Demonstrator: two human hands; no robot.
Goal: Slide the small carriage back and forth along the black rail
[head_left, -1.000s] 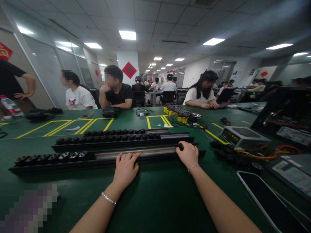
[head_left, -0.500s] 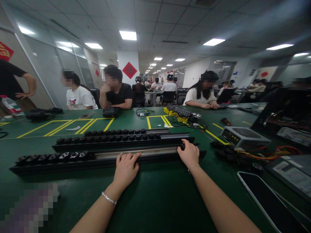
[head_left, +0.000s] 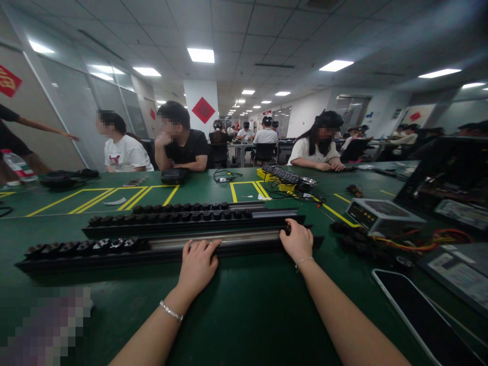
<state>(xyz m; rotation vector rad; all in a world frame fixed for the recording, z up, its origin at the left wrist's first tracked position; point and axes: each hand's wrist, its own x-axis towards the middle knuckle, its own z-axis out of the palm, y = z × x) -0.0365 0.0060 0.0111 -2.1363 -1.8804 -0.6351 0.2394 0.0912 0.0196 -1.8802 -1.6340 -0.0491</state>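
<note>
Two long black socket strips lie across the green table. The near strip (head_left: 114, 249) has several black sockets at its left end and a bare metal channel (head_left: 244, 237) along the rest. My left hand (head_left: 197, 265) rests on the channel's front edge, fingers laid flat and slightly spread. My right hand (head_left: 297, 240) sits near the strip's right end, fingers curled around a small black socket piece (head_left: 284, 230) in the channel. The far strip (head_left: 183, 216) lies parallel behind it, with a row of sockets along it.
A grey power supply (head_left: 381, 213) with coloured wires and loose black parts stands at the right, a dark phone (head_left: 415, 310) lies near the front right, and a yellow-based power strip (head_left: 282, 177) lies further back. Several people sit at the table's far side. A blurred patch covers the front left.
My right hand has shifted slightly upward and left along the strip with the small black piece. My left hand stays put. The person at far left has stretched an arm out.
</note>
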